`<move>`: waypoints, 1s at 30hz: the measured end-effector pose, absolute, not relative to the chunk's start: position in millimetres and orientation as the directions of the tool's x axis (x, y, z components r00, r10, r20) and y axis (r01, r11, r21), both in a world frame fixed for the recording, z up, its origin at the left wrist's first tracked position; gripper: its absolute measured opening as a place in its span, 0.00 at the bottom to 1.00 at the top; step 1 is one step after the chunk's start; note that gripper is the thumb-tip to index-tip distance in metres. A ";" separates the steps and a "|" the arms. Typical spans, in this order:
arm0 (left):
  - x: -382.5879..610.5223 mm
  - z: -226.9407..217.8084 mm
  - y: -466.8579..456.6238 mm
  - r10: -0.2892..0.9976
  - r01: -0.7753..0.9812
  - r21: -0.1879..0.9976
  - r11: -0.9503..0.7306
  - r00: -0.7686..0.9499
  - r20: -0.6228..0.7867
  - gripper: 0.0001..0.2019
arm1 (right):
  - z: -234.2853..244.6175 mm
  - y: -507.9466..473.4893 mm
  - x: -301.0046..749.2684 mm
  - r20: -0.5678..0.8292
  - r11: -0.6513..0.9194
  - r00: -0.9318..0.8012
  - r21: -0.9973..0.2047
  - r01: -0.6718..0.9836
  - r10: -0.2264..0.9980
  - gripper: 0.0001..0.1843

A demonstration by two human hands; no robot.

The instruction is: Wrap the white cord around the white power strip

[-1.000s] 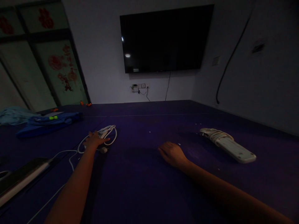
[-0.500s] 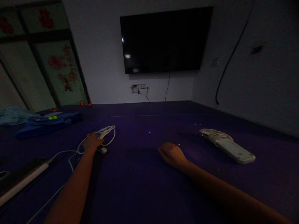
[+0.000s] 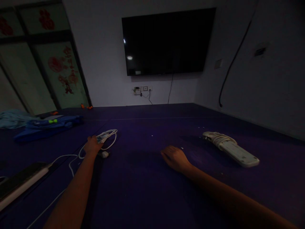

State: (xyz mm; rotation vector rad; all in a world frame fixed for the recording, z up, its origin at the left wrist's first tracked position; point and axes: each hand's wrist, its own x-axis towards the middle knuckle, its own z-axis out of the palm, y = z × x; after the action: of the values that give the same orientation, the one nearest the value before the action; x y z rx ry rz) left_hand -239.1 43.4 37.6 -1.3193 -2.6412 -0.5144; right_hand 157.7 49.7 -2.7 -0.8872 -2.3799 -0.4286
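My left hand (image 3: 92, 146) lies at the left side of a loosely coiled white cable (image 3: 111, 140). Its thumb stands apart from the fingers, whose tips are partly hidden and dim. Close to the thumb, a white plug (image 3: 104, 154) rests on the dark purple surface (image 3: 133, 184). My right hand (image 3: 175, 158) rests on that surface in a loose fist, and nothing shows in it. Farther right lies a long white power strip (image 3: 240, 154) with its cord wound around one end.
At the left edge sits a long device (image 3: 26, 186) with a dark top and pale side; a white cord runs from it. Blue clothes (image 3: 50, 125) lie behind. Small orange objects (image 3: 89, 107) are near the wall, under a wall-mounted television (image 3: 169, 43). White scraps dot the surface.
My left hand has shifted slightly left, its thumb drawing back from the coil. The plug beside it has moved a little. My right hand and the power strip stay put.
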 end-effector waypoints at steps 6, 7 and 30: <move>-233.2 45.6 42.4 0.747 0.813 0.231 0.534 -0.582 0.321 0.25 | -3.7 50.0 157.9 0.607 0.728 -0.620 0.097 0.679 0.497 0.16; -231.3 48.7 42.7 0.751 0.822 0.232 0.520 -0.569 0.336 0.25 | -3.8 49.9 157.8 0.609 0.725 -0.617 0.097 0.682 0.499 0.16; -82.6 84.8 42.1 0.821 0.842 0.354 -0.407 0.167 0.546 0.28 | 7.6 45.7 166.4 0.856 0.622 -0.381 0.093 0.778 0.349 0.27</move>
State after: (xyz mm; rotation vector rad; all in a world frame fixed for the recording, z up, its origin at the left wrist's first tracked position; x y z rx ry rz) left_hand -82.6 42.1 84.8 -2.3770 -1.6938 -1.0778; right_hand 166.4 45.7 7.6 -0.8878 -1.9789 -0.6253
